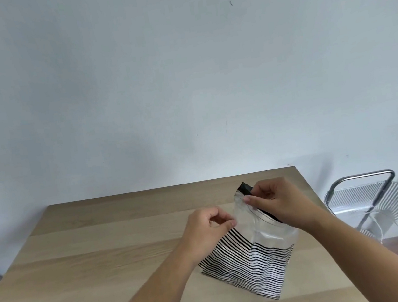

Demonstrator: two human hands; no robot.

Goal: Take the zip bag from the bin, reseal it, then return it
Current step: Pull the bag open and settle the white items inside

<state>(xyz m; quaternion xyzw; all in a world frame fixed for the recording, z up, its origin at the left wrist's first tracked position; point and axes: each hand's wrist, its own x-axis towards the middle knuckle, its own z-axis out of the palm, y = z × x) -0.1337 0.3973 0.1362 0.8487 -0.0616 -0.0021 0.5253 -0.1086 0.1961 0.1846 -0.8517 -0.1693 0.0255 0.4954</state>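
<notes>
Head view shows the left hand (209, 224) with thumb and forefinger pinched together on the near-left end of the zip bag's (252, 252) clear top edge, the other fingers curled loosely into the palm. The right hand (279, 203) pinches the same top edge further along, toward the far right, its fingertips (248, 199) pressed narrow on the plastic just beside a dark shape (245, 188) that shows behind the upper corner of the bag; what that dark shape is cannot be told. Between the two pinches the zip strip runs as a thin curved line, and whether it is pressed closed along that stretch cannot be told.

Outward from the fingers, the bag is clear and glossy in its upper part, while its lower part carries wavy black and white stripes that run across the width. It stands tilted on the wooden table (106, 264), its bottom edge resting on the surface toward the near right of the tabletop, the top held up by both hands. Both bare forearms reach in from the near edge, the left from the near left and the right from the near right.

Beyond the table's right edge stands a clear ribbed chair (376, 201) with a metal frame. A plain pale wall (158, 80) rises behind the table's far edge.
</notes>
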